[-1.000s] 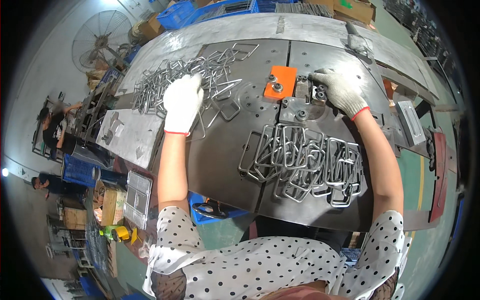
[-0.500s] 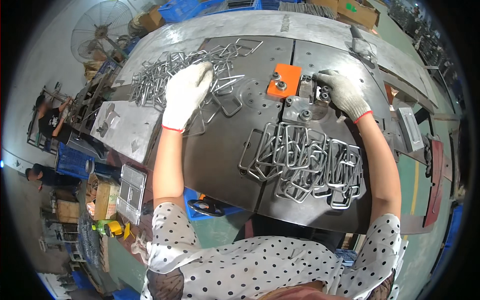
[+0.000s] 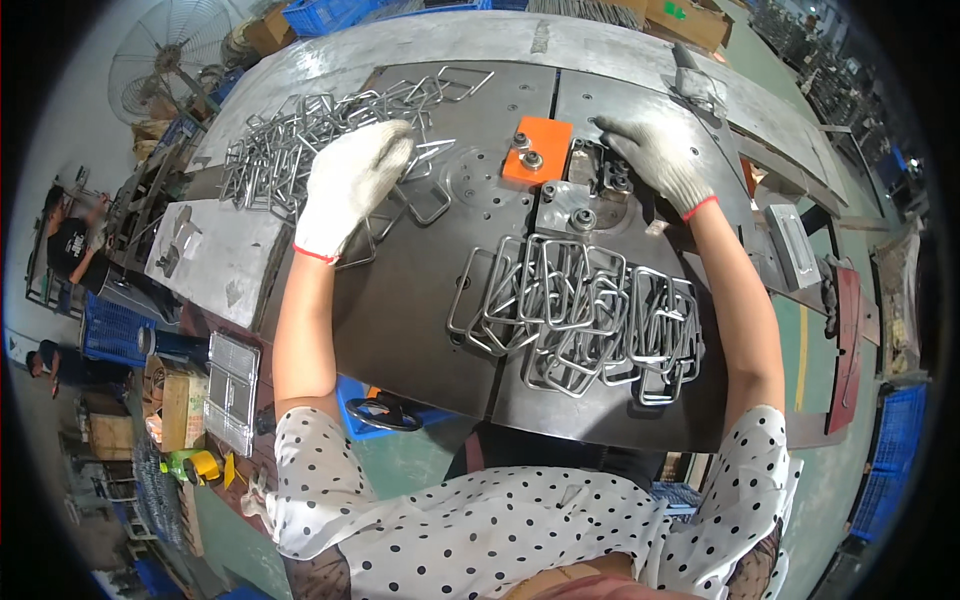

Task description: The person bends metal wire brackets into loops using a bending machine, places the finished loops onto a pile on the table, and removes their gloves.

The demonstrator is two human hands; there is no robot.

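Observation:
My left hand (image 3: 352, 188), in a white knit glove with a red cuff, is over the near right side of a tangled pile of bent metal wire frames (image 3: 268, 160). Its fingers are curled together, and whatever they may hold is hidden. My right hand (image 3: 662, 160), gloved alike, is beside a small bolted metal fixture (image 3: 584, 170) on the steel table. The fingers reach out over its far right side, their tips darkened, with no wire frame visible in them. Left of the fixture sits an orange block (image 3: 538, 150) with bolts. Nearer me lies a second heap of rectangular wire frames (image 3: 580, 315).
The dark steel table (image 3: 400, 340) has a seam and bolt holes. A grey cloth-wrapped tool (image 3: 697, 85) lies at the far right. Below the near edge is a blue bin (image 3: 352, 412). A large fan (image 3: 170, 58) and two people are off to the left.
My right hand has shifted slightly away from me, its fingers straightening past the fixture. My left hand stays over the pile. The whole view has shifted a little.

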